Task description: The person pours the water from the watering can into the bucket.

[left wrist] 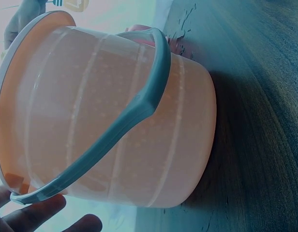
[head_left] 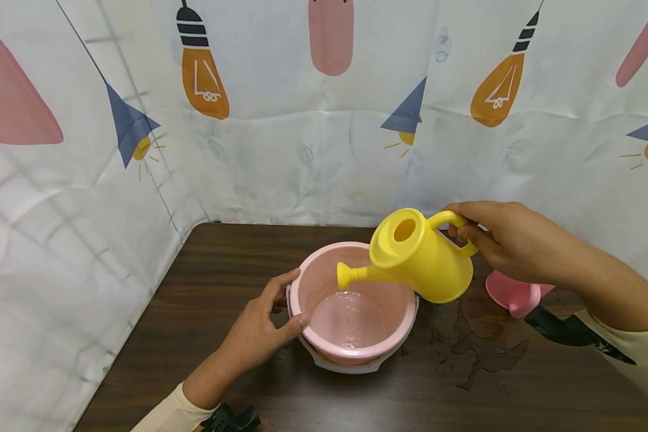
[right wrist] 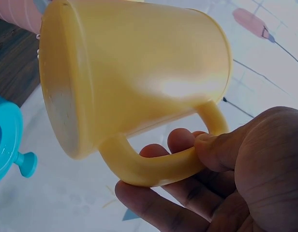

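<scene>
A pale pink bucket (head_left: 353, 353) stands on the dark wooden table, with a little clear liquid inside. Its grey handle (left wrist: 139, 104) hangs down against the side. At the bucket's left rim, my left hand (head_left: 259, 330) holds on, thumb over the edge and fingers along the outside. Above the bucket's right side, a yellow watering can (head_left: 440, 264) is tilted, its spout pointing left over the opening. My right hand (head_left: 499, 231) grips the can by its handle (right wrist: 149, 166), fingers wrapped round it. No stream shows at the spout.
A pink object with a handle (head_left: 510, 294) sits right of the can, partly behind my right wrist. In the right wrist view, a turquoise vessel with a short spout (right wrist: 6, 135) appears. Liquid is spilled on the table (head_left: 483, 348). A patterned cloth (head_left: 281, 150) rises behind.
</scene>
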The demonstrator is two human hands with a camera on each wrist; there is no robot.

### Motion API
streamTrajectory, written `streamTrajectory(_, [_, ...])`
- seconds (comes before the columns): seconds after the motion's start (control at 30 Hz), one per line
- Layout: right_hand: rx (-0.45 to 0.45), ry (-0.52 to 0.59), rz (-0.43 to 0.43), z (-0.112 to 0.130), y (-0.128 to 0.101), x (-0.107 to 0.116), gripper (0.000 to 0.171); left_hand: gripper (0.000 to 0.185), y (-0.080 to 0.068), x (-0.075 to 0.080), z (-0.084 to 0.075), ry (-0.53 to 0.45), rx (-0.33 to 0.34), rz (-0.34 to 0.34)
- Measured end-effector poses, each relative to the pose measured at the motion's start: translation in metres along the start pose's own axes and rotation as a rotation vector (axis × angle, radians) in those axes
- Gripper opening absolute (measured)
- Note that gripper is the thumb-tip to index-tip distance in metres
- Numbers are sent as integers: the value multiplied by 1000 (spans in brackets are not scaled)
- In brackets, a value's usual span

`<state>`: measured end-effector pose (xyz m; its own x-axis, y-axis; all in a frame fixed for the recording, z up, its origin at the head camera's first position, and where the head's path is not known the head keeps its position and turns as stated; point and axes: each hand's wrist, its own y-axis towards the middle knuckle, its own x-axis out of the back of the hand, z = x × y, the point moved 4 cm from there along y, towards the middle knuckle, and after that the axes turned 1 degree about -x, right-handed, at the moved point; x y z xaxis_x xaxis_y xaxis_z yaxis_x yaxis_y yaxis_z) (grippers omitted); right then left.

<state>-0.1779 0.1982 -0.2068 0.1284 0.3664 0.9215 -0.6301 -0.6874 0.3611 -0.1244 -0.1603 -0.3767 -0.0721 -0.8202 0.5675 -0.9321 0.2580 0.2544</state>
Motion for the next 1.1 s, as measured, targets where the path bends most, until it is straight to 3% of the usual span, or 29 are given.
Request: streamTrajectory(1.1, [-20,3,10,0,0,0,31,72,0,0,1,-13,6,2])
